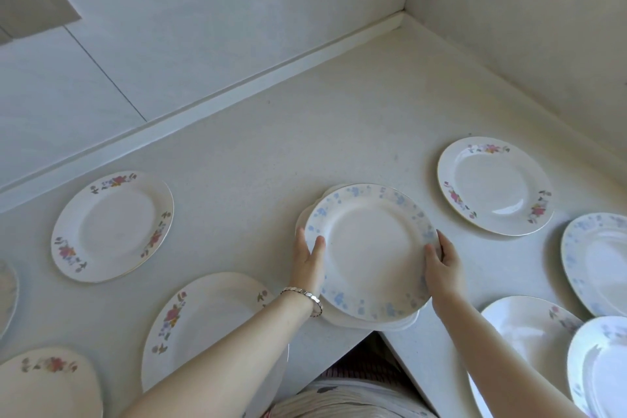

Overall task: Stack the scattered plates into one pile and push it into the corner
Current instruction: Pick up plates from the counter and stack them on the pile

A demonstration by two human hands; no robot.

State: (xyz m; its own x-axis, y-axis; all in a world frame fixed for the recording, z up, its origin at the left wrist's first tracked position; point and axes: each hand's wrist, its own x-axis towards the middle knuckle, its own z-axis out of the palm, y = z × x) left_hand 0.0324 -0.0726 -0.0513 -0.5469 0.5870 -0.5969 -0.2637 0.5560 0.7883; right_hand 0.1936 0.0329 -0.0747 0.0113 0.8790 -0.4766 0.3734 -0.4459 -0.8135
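A blue-flowered plate (371,249) tops a small pile near the counter's inner front edge, with a plain white scalloped plate (400,324) showing under it. My left hand (307,256) grips the pile's left rim, thumb on top. My right hand (442,256) grips its right rim. Other plates lie singly around: a red-flowered plate (110,226) at left, another red-flowered plate (495,185) at right, a third red-flowered plate (207,319) under my left forearm.
The L-shaped white counter (271,153) meets two walls at a corner (403,15) far back right. More plates lie at the right edge (600,261), lower right (522,329) (600,366), lower left (47,380) and far left (6,292).
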